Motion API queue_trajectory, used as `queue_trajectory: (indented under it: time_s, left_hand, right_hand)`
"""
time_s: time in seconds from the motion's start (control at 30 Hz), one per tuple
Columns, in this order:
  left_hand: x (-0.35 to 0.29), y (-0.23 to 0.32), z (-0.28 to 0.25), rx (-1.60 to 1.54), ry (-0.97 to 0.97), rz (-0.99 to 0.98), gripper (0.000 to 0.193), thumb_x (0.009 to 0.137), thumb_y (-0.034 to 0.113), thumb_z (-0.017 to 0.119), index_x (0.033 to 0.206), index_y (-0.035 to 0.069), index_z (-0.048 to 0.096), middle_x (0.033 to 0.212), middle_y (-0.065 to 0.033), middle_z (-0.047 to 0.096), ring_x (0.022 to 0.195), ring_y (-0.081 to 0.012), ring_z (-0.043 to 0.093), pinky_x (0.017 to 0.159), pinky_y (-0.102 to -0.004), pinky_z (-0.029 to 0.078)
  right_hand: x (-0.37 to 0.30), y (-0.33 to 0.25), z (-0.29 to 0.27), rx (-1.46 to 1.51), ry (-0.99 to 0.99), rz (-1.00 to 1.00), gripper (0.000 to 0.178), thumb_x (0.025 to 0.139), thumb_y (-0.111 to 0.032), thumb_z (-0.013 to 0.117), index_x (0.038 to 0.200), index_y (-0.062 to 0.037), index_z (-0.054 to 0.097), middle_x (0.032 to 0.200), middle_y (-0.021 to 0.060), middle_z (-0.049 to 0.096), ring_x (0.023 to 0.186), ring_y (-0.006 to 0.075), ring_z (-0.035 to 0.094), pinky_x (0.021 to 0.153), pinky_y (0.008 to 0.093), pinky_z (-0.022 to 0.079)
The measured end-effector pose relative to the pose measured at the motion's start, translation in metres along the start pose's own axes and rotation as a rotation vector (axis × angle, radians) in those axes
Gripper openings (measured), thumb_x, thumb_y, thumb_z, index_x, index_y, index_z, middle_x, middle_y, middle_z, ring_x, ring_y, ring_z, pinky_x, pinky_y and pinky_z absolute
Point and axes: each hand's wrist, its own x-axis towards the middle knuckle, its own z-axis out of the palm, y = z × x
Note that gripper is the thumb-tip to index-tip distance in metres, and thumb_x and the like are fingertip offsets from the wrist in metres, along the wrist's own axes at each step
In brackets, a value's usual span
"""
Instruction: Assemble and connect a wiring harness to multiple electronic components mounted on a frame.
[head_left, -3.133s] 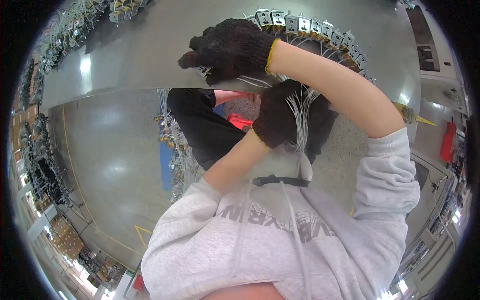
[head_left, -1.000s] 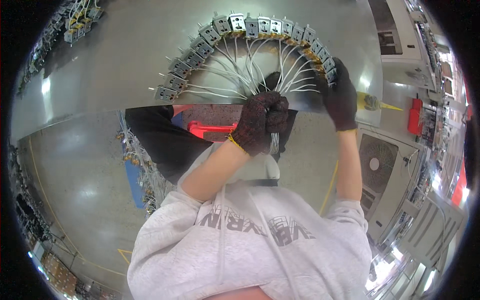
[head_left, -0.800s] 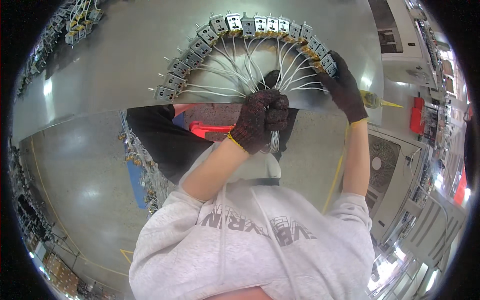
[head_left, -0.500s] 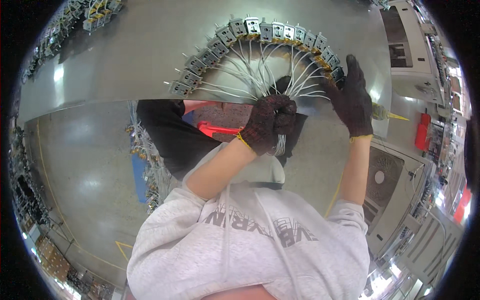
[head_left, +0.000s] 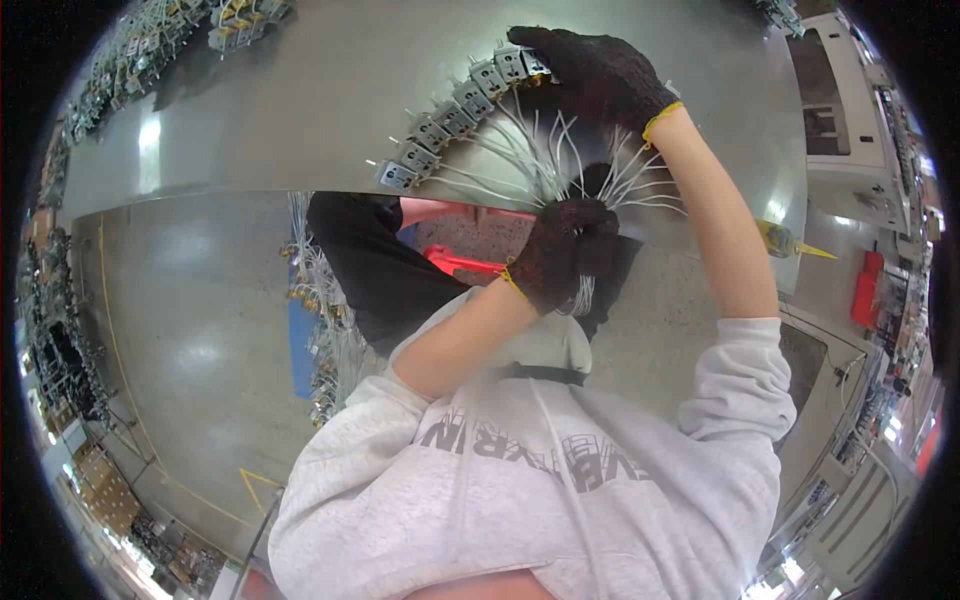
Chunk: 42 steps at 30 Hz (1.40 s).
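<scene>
Near the table's front edge my left hand (head_left: 572, 250), in a dark glove with a yellow cuff, is closed round a bundle of white wires (head_left: 584, 297). The wires fan out over the table to an arc of small grey metal boxes (head_left: 452, 118), each with a pin and dark holes on its face. My right hand (head_left: 605, 85), gloved alike, lies over the top of the arc with its fingers stretched to the left. It hides the boxes on the arc's right side; whether it presses on them cannot be seen.
More wired metal parts lie at the table's (head_left: 330, 130) far left, and others hang below on the left over a blue thing (head_left: 301, 350). A yellow-tipped bottle (head_left: 785, 240) stands by the right edge. Grey machine cabinets (head_left: 865, 110) flank the right side.
My right hand has moved from the arc's right end up and left over its top boxes. My left hand keeps hold of the wires. The whole view has shifted slightly.
</scene>
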Motion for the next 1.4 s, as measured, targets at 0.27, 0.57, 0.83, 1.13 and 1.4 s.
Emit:
queue_trajectory:
  time_s: [0.27,0.57,0.83,1.13,1.4]
  left_hand:
    - [-0.002,0.002,-0.003,-0.155,0.003,-0.063,0.032,0.095,0.018,0.052,0.125,0.027,0.052,0.072,-0.0003,0.049,0.047,-0.0088,0.038,0.042,-0.0252,0.033]
    - [-0.003,0.005,0.001,0.004,-0.031,-0.019,0.019,0.093,0.024,0.054,0.081,0.01,0.052,0.062,0.0019,0.042,0.045,-0.0075,0.037,0.041,-0.0239,0.031]
    - [0.001,0.006,0.0,-0.139,0.012,-0.103,0.019,0.094,0.023,0.054,0.081,0.01,0.05,0.063,0.0019,0.042,0.045,-0.0075,0.035,0.041,-0.0231,0.029]
    - [-0.007,0.006,0.015,-0.019,0.161,-0.036,0.015,0.095,0.023,0.052,0.093,0.009,0.055,0.066,0.0004,0.045,0.045,-0.0077,0.037,0.041,-0.0229,0.034]
    - [-0.01,0.008,0.025,-0.059,0.132,-0.021,0.013,0.095,0.022,0.05,0.1,0.011,0.054,0.07,-0.0004,0.048,0.046,-0.0072,0.037,0.042,-0.0227,0.032]
  right_hand:
    - [-0.007,-0.016,0.013,-0.209,0.126,0.032,0.075,0.078,-0.046,0.075,0.141,-0.0144,0.049,0.124,0.0181,0.062,0.108,0.0369,0.064,0.088,0.0475,0.053]
    - [0.031,-0.05,0.01,-0.105,-0.056,-0.119,0.09,0.071,-0.047,0.081,0.147,-0.0219,0.04,0.116,0.0084,0.064,0.101,0.0328,0.065,0.084,0.0459,0.054]
    - [0.025,-0.046,0.014,-0.166,0.064,-0.178,0.082,0.073,-0.041,0.079,0.144,-0.0173,0.046,0.117,0.0102,0.064,0.103,0.0317,0.064,0.086,0.0454,0.054]
    - [-0.103,-0.069,-0.042,-0.177,0.582,0.319,0.081,0.073,-0.036,0.083,0.14,-0.0077,0.049,0.138,0.0167,0.054,0.13,0.0375,0.05,0.106,0.0451,0.044]
    - [-0.109,-0.01,-0.041,-0.204,0.113,0.477,0.077,0.082,-0.045,0.075,0.144,-0.009,0.044,0.138,0.0198,0.054,0.118,0.0384,0.059,0.095,0.0466,0.05]
